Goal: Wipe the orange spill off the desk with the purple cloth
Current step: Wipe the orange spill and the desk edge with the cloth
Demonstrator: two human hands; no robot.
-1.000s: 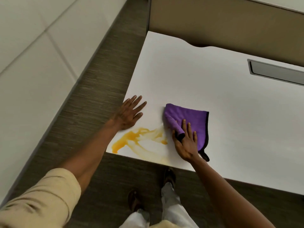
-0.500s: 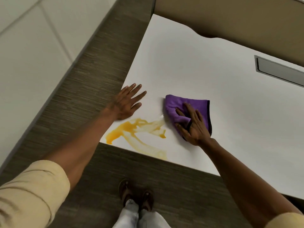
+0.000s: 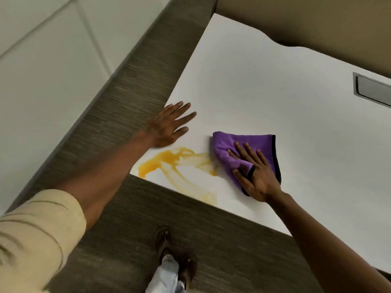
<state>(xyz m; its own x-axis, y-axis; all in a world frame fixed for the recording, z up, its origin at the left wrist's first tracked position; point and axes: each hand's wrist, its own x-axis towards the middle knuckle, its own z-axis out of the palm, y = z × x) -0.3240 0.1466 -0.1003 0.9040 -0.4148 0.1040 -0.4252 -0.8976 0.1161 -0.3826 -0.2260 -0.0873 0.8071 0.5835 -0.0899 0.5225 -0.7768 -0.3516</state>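
An orange spill (image 3: 167, 160) lies smeared on the white desk (image 3: 285, 115) at its near left corner, with paler streaks running toward the front edge. The folded purple cloth (image 3: 251, 144), edged in black, lies just right of the spill and touches its right end. My right hand (image 3: 254, 172) presses flat on the cloth, fingers spread, thumb over a fold. My left hand (image 3: 169, 125) rests flat on the desk's left edge, fingers apart, just above the spill and holding nothing.
A grey metal cable hatch (image 3: 372, 89) is set into the desk at the far right. A tan partition (image 3: 317, 20) backs the desk. Grey-brown carpet (image 3: 131, 85) lies left and in front; my feet (image 3: 175, 261) stand near the front edge.
My right hand turned on the cloth, so its fingers now point up-left toward the spill. The view shifted. The left hand stayed on the desk edge.
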